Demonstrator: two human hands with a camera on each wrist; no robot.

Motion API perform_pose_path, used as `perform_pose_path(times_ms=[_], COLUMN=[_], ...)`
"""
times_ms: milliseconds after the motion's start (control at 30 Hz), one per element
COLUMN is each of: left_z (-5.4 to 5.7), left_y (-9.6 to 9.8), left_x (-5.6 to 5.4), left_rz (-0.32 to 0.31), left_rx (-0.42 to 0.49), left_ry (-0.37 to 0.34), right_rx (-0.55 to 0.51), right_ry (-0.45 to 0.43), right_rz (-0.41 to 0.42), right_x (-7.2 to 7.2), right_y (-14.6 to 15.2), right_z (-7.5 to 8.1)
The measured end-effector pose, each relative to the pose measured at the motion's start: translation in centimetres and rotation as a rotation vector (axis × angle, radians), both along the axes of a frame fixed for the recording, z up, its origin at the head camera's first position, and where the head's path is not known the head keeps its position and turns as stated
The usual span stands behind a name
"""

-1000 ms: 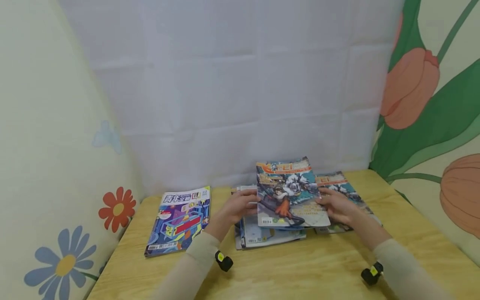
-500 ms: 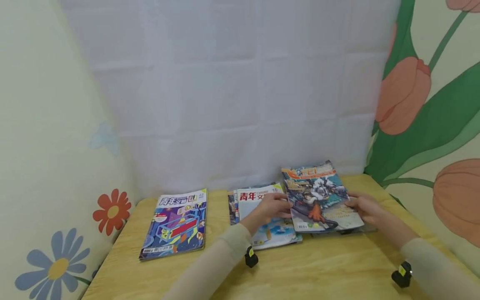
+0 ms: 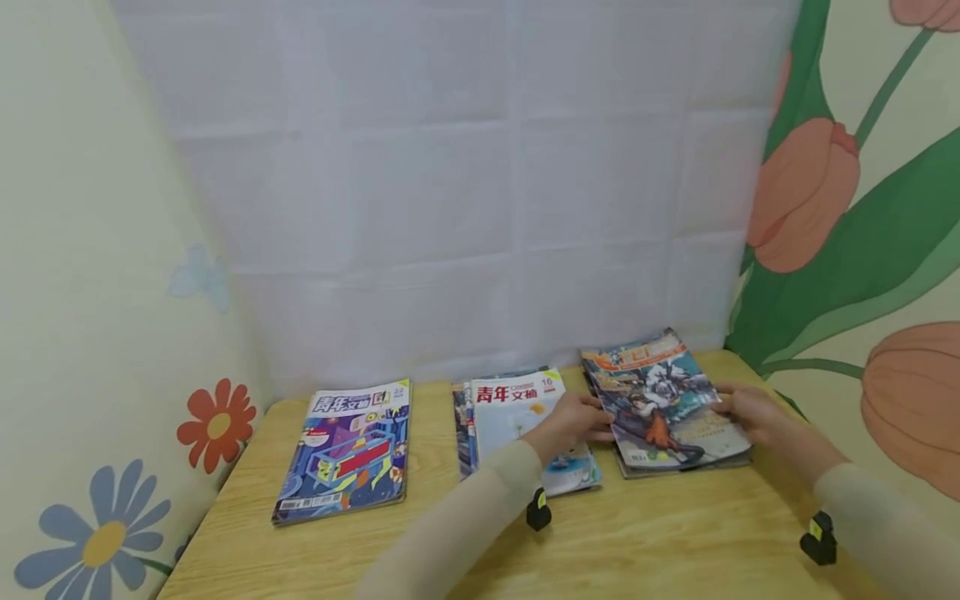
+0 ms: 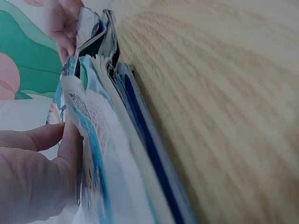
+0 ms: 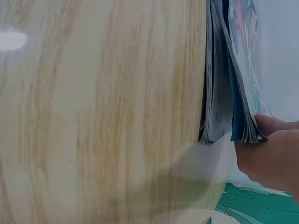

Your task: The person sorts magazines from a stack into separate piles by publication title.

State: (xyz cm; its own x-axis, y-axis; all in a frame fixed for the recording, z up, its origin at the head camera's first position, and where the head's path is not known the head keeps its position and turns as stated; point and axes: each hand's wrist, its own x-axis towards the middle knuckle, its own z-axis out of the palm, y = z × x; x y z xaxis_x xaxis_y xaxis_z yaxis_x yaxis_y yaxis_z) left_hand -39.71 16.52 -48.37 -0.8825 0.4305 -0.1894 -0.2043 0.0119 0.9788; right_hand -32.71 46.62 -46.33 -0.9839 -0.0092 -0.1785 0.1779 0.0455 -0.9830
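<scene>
A magazine (image 3: 663, 404) with a fantasy-figure cover lies tilted over another magazine (image 5: 217, 102) at the right of the table. My left hand (image 3: 572, 423) pinches its left edge, the fingers (image 4: 44, 135) right at the paper beside the neighbouring stack. My right hand (image 3: 756, 415) grips the opposite edge, with the thumb on top and the other fingers beneath. In the right wrist view, a wedge of space shows between the held magazine (image 5: 250, 79) and the one below. A white-covered magazine (image 3: 495, 412) tops the middle stack, partly hidden behind my left hand and sleeve.
A purple and blue magazine (image 3: 352, 454) lies apart at the left of the wooden table (image 3: 660, 533). White cloth (image 3: 420, 200) hangs along the back edge, and painted walls (image 3: 900, 217) flank the table.
Both hands have carried the fantasy-cover magazine right and down, from above the middle stack onto the magazine at the right. The white cover of the middle stack has come into view.
</scene>
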Motion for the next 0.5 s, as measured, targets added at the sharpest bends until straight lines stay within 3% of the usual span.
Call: perform_pose_path(times_ms=[300,500], left_z=[0.6,0.9], left_y=[0.9,1.2], left_x=[0.6,1.1], left_rz=[0.068,0.132], left_rx=[-0.105,-0.185], left_ry=[0.007,0.019], right_rx=[0.047,0.118], right_ry=[0.006,0.011], right_rz=[-0.044,-0.025], right_x=[0.0,0.2], right_y=[-0.2,-0.2], right_z=[-0.4,-0.5])
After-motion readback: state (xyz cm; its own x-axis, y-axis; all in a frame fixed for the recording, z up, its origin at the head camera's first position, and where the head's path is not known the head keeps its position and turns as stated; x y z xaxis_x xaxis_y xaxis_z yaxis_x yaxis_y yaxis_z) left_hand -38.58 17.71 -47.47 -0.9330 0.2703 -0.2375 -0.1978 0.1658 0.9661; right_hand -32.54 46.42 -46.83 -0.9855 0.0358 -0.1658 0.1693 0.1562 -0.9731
